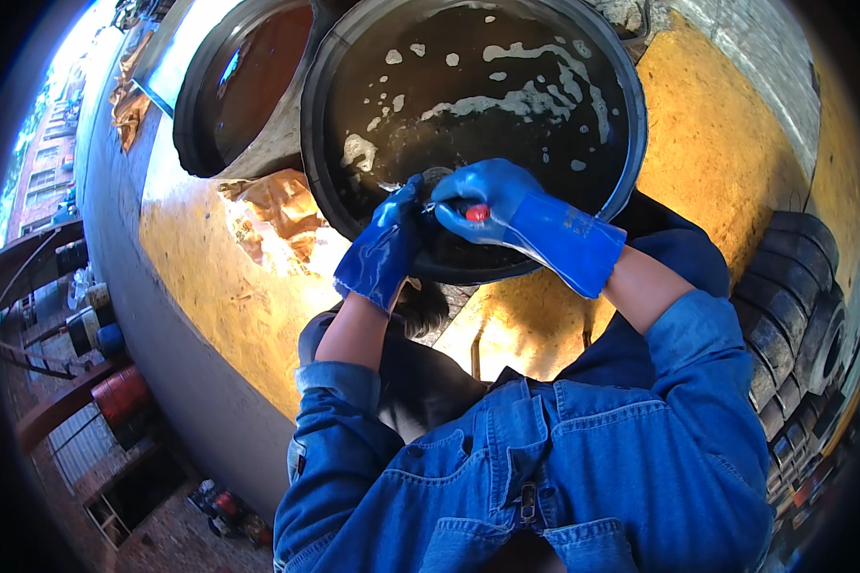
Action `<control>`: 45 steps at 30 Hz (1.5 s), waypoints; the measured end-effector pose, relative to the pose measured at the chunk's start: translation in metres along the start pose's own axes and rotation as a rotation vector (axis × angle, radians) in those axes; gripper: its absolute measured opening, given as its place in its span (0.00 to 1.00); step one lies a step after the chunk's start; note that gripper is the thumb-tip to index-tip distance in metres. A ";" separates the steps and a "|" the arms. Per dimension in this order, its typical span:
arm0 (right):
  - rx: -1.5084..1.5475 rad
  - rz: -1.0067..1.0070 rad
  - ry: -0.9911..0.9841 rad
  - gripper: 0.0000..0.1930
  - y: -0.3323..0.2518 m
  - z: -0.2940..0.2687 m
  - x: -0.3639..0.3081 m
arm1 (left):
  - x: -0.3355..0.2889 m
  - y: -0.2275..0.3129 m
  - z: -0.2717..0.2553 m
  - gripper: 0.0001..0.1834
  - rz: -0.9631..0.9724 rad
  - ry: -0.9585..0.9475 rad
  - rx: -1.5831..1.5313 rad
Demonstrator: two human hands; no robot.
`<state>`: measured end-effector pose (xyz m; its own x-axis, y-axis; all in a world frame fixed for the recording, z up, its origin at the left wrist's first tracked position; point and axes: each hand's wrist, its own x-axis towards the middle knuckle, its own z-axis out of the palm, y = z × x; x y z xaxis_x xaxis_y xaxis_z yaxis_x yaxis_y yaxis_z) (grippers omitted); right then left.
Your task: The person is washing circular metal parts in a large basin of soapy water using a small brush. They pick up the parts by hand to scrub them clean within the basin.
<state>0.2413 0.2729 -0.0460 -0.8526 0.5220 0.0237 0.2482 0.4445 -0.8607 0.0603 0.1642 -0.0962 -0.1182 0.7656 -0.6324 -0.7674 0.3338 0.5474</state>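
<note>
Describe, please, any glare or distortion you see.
In the head view, sunlight overexposes some yellow floor beside the crumpled brown sheet; in that same view, fisheye distortion curves outer edges, and detail between the left hand and right hand is unclear.

Through the head camera I see glossy blue gloves (384, 253) with wide cuffs, the right cuff (583, 244) faintly printed. I also make out a blue denim jacket (583, 463) with pale stitching, paler turned-back sleeve ends (702, 327), a metal zip pull (527, 501), and dark trousers (677, 246).
</note>
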 end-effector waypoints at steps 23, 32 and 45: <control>0.551 0.691 0.221 0.15 0.057 -0.024 0.010 | 0.003 0.009 0.015 0.17 0.129 0.282 0.274; 0.757 0.516 0.098 0.17 0.028 -0.002 0.003 | -0.001 0.011 0.033 0.31 -0.045 0.166 0.081; 0.159 0.570 -0.007 0.11 0.037 -0.036 0.009 | 0.038 -0.001 -0.048 0.33 0.557 -0.409 0.929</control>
<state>0.2598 0.3198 -0.0593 -0.6085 0.6412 -0.4675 0.5961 -0.0195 -0.8026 0.0261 0.1670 -0.1471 0.0487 0.9978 -0.0452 0.1058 0.0398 0.9936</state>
